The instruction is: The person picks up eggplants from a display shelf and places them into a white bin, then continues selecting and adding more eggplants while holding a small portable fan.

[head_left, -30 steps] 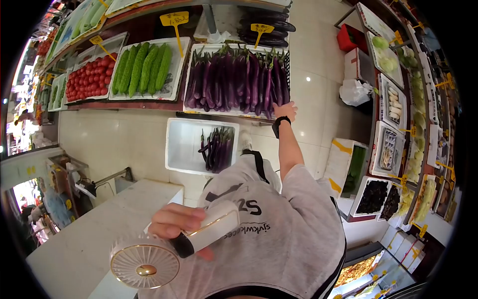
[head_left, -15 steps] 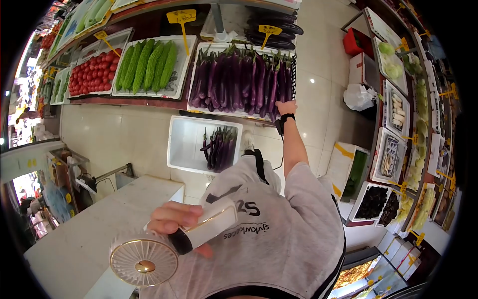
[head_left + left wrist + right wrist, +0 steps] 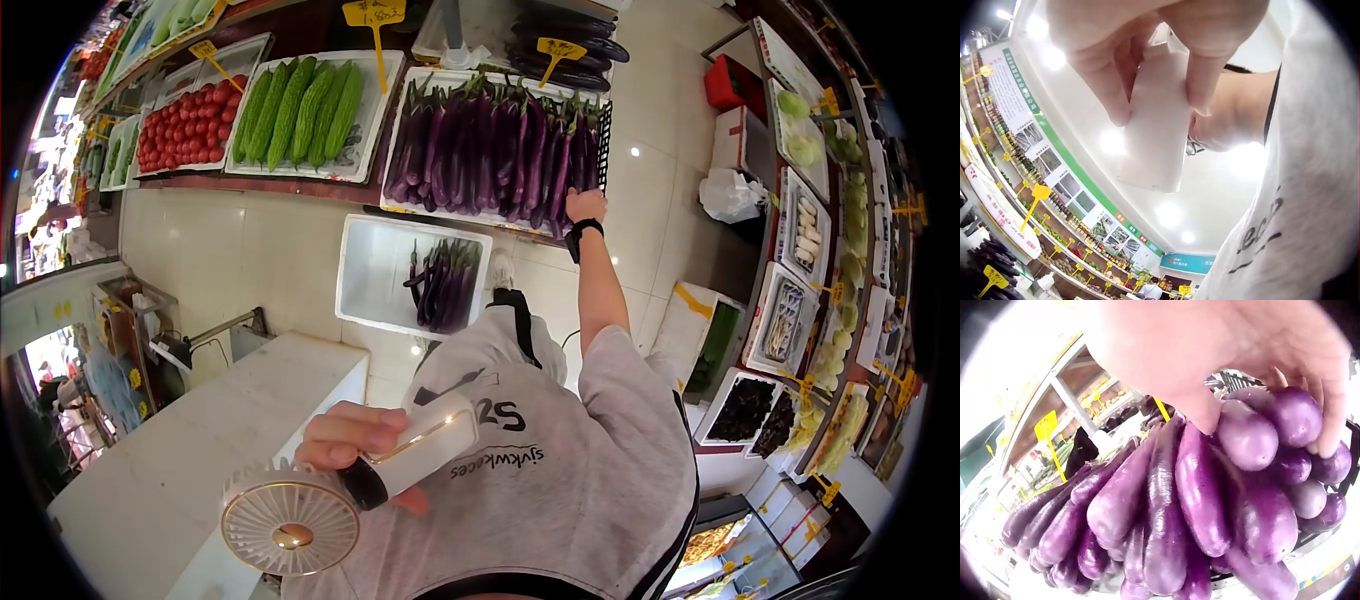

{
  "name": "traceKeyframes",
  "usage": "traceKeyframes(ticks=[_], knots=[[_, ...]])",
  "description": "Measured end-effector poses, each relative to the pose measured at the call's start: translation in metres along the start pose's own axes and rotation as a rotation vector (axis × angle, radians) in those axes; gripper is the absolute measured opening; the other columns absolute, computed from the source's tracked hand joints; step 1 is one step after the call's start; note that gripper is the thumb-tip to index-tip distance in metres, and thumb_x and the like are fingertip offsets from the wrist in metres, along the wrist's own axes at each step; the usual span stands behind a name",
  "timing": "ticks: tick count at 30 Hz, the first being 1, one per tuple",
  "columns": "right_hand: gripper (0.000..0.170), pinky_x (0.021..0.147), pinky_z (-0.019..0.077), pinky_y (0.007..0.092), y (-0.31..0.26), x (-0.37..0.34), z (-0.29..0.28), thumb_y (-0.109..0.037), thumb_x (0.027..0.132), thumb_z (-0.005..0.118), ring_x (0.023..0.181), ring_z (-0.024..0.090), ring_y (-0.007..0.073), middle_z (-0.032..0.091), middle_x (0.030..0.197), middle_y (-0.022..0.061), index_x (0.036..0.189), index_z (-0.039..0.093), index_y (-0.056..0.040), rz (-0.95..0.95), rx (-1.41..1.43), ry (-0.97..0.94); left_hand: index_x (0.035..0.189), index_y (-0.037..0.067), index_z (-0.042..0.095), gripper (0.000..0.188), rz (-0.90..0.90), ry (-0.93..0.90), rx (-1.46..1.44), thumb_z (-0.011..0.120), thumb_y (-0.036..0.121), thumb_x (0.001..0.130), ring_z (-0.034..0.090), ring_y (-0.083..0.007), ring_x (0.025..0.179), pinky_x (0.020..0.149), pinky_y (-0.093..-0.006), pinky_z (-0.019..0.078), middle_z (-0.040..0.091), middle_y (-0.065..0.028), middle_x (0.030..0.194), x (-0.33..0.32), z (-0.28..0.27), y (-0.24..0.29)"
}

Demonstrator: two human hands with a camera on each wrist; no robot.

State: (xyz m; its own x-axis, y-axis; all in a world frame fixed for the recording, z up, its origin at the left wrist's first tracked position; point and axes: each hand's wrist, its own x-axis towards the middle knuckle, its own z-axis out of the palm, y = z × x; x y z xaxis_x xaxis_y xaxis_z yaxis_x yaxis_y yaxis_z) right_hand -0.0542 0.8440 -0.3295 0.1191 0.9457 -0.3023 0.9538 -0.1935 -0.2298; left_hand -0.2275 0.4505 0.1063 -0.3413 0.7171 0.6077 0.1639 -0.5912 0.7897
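Note:
Long purple eggplants (image 3: 470,150) (image 3: 1160,500) lie side by side in a white tray (image 3: 450,216). At the tray's front right corner, my right hand (image 3: 587,206) (image 3: 1235,344) grips eggplant ends, the thumb on one side and the fingers curled over the other; how many it holds is unclear. My left hand (image 3: 355,442) (image 3: 1147,37) holds the white handle (image 3: 430,450) (image 3: 1157,119) of a small fan (image 3: 290,530) in front of the shirt. Below the tray, a white foam box (image 3: 375,280) holds several darker eggplants (image 3: 447,285).
Left of the eggplants are green bitter melons (image 3: 300,110) and tomatoes (image 3: 190,128). A white counter (image 3: 200,430) stands at lower left. Tiled floor (image 3: 650,170) runs between the stand and the right shelves, with a red bin (image 3: 730,82) and a white bag (image 3: 732,195) beside them.
My right hand's fingers, spread at the tray's corner a second ago, are now curled over eggplant ends. The stand sits slightly higher and farther right in the head view. My left hand still holds the fan.

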Motion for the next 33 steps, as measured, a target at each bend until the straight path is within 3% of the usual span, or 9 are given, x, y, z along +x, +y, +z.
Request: traceKeyframes(ticks=[11,16,19,20,24,27,31,32,33], knots=[[0.089,0.093,0.0494,0.0458,-0.017,0.015,-0.031,-0.054,0.069,0.073,0.107,0.061,0.0433,0.061,0.112,0.0309,0.123,0.045,0.0112,-0.111,0.056,-0.118,0.132,0.001,0.039,0.093,-0.037,0.050,-0.018,0.093,0.017,0.059,0.059,-0.0347,0.101,0.089,-0.0379,0.0531,0.054,-0.0172,0.110,0.008,0.003,-0.007],[0.070,0.087,0.0506,0.0442,-0.010,0.028,-0.042,-0.056,0.069,0.070,0.090,0.066,0.0421,0.067,0.091,0.0301,0.088,0.068,0.0114,-0.195,0.165,-0.106,0.136,0.002,0.037,0.094,-0.046,0.019,-0.010,0.093,0.019,0.062,0.057,-0.0337,0.104,0.093,-0.0381,0.0507,0.052,-0.0164,0.113,0.008,-0.002,-0.009],[0.072,0.089,0.0493,0.0442,-0.008,0.042,-0.038,-0.058,0.071,0.067,0.095,0.065,0.0430,0.066,0.093,0.0320,0.089,0.069,0.0115,-0.207,0.182,-0.220,0.135,0.001,0.037,0.094,-0.050,0.035,0.003,0.093,0.019,0.062,0.057,-0.0336,0.104,0.093,-0.0376,0.0506,0.052,-0.0164,0.113,0.006,-0.002,-0.007],[0.088,0.096,0.0459,0.0422,-0.004,0.055,-0.021,-0.064,0.072,0.064,0.109,0.060,0.0420,0.062,0.109,0.0342,0.110,0.061,0.0159,-0.221,0.123,-0.304,0.135,0.001,0.037,0.094,-0.068,0.020,-0.003,0.093,0.019,0.062,0.058,-0.0336,0.103,0.093,-0.0374,0.0507,0.052,-0.0164,0.113,0.007,-0.005,-0.005],[0.123,0.104,0.0413,0.0411,-0.018,0.039,-0.007,-0.068,0.068,0.068,0.124,0.050,0.0430,0.045,0.135,0.0352,0.138,0.016,0.0191,-0.192,0.012,-0.308,0.135,0.001,0.037,0.094,-0.077,-0.005,0.027,0.093,0.021,0.062,0.059,-0.0338,0.101,0.091,-0.0366,0.0513,0.053,-0.0164,0.111,0.010,-0.006,-0.004],[0.120,0.106,0.0393,0.0385,-0.024,0.025,-0.027,-0.060,0.067,0.075,0.126,0.049,0.0392,0.048,0.134,0.0333,0.138,0.022,0.0198,-0.127,0.086,-0.357,0.134,0.001,0.037,0.094,-0.062,-0.005,0.036,0.093,0.022,0.062,0.059,-0.0338,0.099,0.089,-0.0364,0.0518,0.053,-0.0164,0.110,0.009,-0.006,-0.004],[0.085,0.084,0.0503,0.0372,0.003,0.046,-0.005,-0.040,0.067,0.078,0.094,0.065,0.0323,0.065,0.104,0.0250,0.122,0.043,0.0149,-0.141,0.403,-0.266,0.127,0.001,0.044,0.090,-0.096,0.094,-0.026,0.094,0.004,0.052,0.063,-0.0378,0.101,0.082,-0.0408,0.0568,0.059,-0.0203,0.110,0.009,-0.003,0.001],[0.062,0.057,0.0497,0.0360,-0.015,0.016,-0.047,-0.026,0.071,0.075,0.062,0.063,0.0277,0.064,0.076,0.0156,0.113,0.044,0.0083,-0.084,0.677,-0.436,0.127,0.001,0.045,0.090,-0.091,0.100,-0.022,0.094,0.004,0.052,0.063,-0.0378,0.101,0.081,-0.0409,0.0568,0.059,-0.0202,0.110,0.009,-0.003,0.001],[0.042,0.042,0.0407,0.0320,-0.008,0.023,-0.030,-0.018,0.073,0.073,0.046,0.053,0.0186,0.056,0.064,0.0067,0.100,0.048,0.0030,-0.177,0.794,-0.304,0.126,0.001,0.045,0.090,-0.085,0.106,-0.019,0.094,0.004,0.051,0.063,-0.0378,0.101,0.081,-0.0409,0.0568,0.059,-0.0202,0.110,0.008,-0.004,0.002]])
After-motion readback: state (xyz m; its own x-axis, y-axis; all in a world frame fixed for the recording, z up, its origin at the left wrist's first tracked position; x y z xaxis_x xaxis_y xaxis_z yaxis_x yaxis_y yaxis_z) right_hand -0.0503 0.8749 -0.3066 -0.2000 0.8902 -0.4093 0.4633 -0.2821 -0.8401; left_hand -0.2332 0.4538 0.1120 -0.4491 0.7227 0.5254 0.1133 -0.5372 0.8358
